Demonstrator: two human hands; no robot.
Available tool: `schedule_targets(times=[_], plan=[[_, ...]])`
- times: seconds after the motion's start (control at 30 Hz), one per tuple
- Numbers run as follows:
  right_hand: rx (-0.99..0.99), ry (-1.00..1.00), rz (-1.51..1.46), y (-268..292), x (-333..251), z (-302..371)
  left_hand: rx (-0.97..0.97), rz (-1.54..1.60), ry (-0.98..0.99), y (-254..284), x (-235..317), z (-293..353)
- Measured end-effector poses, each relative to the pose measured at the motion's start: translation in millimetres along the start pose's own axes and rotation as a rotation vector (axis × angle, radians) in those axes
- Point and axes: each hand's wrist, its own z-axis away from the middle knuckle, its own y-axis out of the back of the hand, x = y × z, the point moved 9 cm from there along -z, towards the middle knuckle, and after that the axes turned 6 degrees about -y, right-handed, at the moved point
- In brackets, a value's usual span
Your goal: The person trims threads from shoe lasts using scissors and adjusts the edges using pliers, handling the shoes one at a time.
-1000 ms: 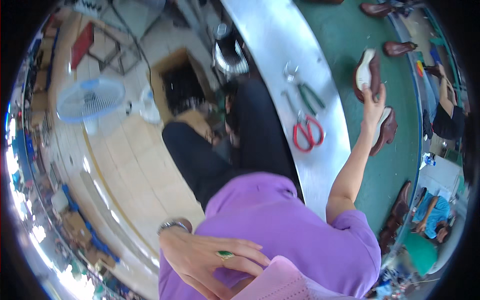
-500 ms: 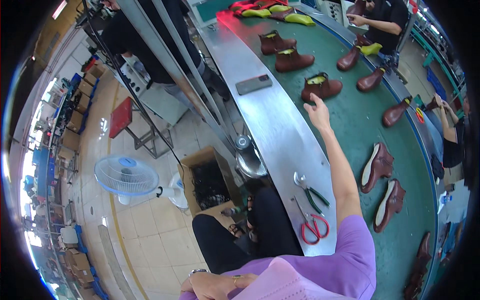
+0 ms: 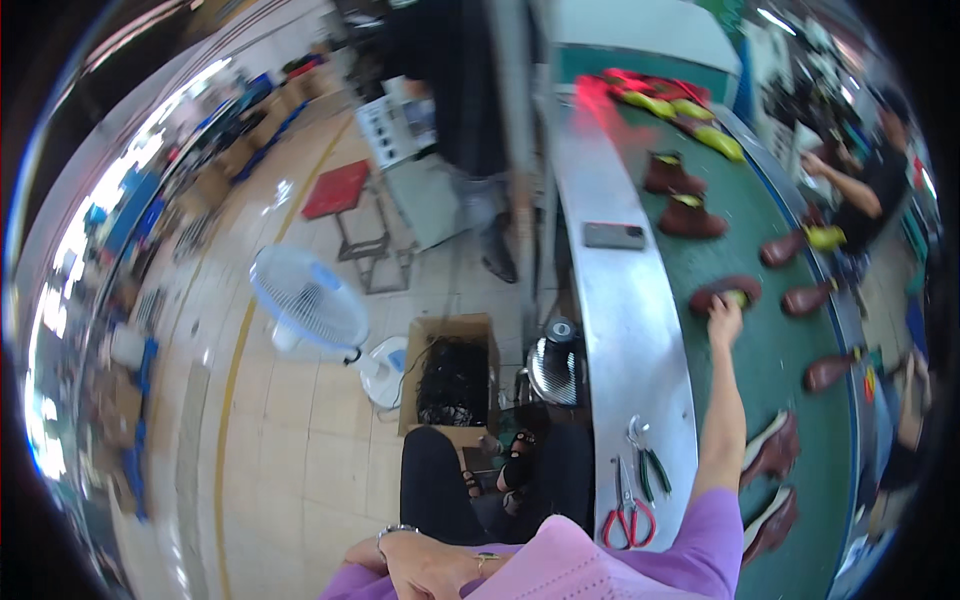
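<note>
My right hand (image 3: pixel 725 322) reaches out over the green conveyor belt (image 3: pixel 660 120), its fingers closed at the top opening of a brown ankle boot (image 3: pixel 712 294) with yellow-green inside. The boot looks tipped, and motion blurs it a little. Close to my body, my left hand (image 3: pixel 432 563) rests at my waist, a bracelet at its wrist. Pink fabric (image 3: pixel 565 565) sits beside that hand, whose fingertips are hidden. Beyond the held boot, two brown ankle boots (image 3: pixel 692 218) stand on the belt.
Along the metal ledge (image 3: pixel 640 350) lie a phone (image 3: pixel 614 236), green-handled pliers (image 3: pixel 650 465) and red-handled scissors (image 3: pixel 630 522). Brown boots with pale soles (image 3: pixel 772 448) lie on the near belt. A fan (image 3: pixel 308 297), an open carton (image 3: pixel 448 385) and a red stool (image 3: pixel 337 190) occupy the floor. Co-workers (image 3: pixel 870 170) are nearby.
My right hand has gone from pointing beside the boot to gripping its top, and the boot has tipped. My view has turned, shifting everything in the picture. The left hand stays at my waist.
</note>
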Motion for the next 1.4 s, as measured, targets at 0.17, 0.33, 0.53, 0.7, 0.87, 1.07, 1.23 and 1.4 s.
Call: schedule_targets(times=[0.17, 0.33, 0.53, 0.7, 0.87, 1.07, 1.23, 1.4], plan=[[-0.019, 0.199, 0.168, 59, -45, -3, 0.066, -0.216, -0.061, -4, 6, 6], [-0.374, 0.246, -0.074, 66, -170, 47, 0.348, -0.272, -0.059, 29, 20, 19], [-0.636, 0.245, -0.270, 87, -331, 210, 0.743, -0.891, 0.484, 89, -30, 71], [-0.950, 0.456, -0.357, 46, -381, 313, 0.712, -0.958, 0.634, 67, -45, 91], [-1.212, 0.344, -0.292, -13, -381, 390, 0.906, -0.941, 0.524, 43, -34, 155], [-1.857, 0.458, -0.695, 17, -426, 485, 1.258, -0.742, 0.515, 35, -38, 238], [-2.527, -0.173, -1.115, 50, -469, 542, 1.427, -0.828, 0.551, 31, -23, 271], [-2.477, -0.456, -1.338, 55, -481, 544, 1.486, -0.675, 0.515, 21, -14, 271]])
